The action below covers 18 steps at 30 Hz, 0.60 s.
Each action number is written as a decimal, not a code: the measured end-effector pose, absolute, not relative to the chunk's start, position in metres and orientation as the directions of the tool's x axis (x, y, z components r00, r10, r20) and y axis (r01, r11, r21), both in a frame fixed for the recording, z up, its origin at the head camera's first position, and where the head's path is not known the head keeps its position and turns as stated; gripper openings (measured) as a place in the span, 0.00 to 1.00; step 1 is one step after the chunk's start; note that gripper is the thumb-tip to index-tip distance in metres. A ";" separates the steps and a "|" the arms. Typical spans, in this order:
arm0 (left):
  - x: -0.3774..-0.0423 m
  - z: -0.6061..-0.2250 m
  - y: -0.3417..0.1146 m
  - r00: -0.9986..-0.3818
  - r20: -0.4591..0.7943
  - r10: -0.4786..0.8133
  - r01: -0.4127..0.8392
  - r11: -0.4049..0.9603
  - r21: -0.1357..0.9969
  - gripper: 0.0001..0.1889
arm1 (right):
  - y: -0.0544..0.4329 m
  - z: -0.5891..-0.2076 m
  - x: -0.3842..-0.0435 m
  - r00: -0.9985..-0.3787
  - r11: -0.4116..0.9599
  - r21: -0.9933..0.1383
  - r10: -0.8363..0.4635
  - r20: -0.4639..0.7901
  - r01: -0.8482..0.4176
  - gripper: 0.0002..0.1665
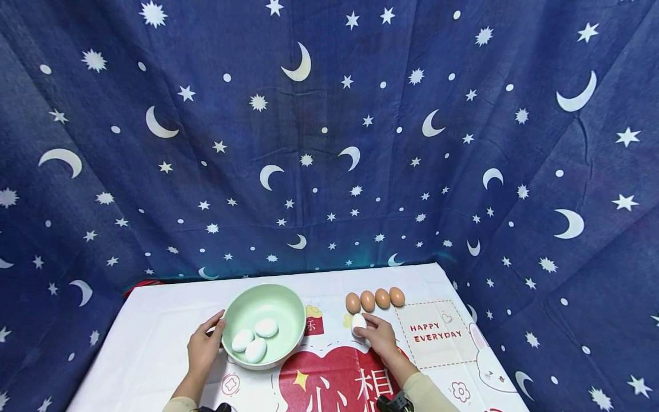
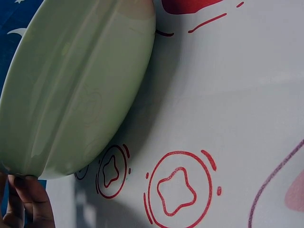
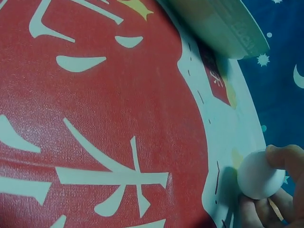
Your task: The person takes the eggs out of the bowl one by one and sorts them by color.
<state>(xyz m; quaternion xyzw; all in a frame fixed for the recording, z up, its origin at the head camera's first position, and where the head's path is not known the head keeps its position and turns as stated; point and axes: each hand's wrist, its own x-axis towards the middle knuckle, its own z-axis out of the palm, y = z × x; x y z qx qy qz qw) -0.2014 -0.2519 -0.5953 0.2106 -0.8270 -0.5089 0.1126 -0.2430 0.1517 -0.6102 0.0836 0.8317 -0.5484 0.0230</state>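
I see the left hand [image 1: 203, 343] pinching the edge of a glossy round pale-green bowl [image 1: 286, 321], left side, three oval white eggs [image 1: 266, 328] inside; right hand [image 1: 381, 337] pinching another smooth white egg [image 1: 358, 323] nearside of four oval brown eggs [image 1: 368, 301]. Egg-moving step I reckon, next needs gentle fingers

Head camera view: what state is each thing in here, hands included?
Green bowl: open side up, holding eggs.
Three white eggs: lying in the bowl, no cracks visible.
Fourth white egg: pinched; lifted or resting, can't tell.
Four brown eggs: lined up on the tablecloth.
Left hand: gripping the bowl's side.
Right hand: pinching the fourth white egg.
Tablecloth: spread out.
Curtain: hanging, creased.
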 end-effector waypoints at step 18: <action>-0.202 -0.594 -0.251 -0.885 -0.040 -0.464 -0.243 0.385 0.890 0.22 | 0.151 -0.614 -0.247 -0.988 0.459 -0.876 0.113 -0.107 0.147 0.32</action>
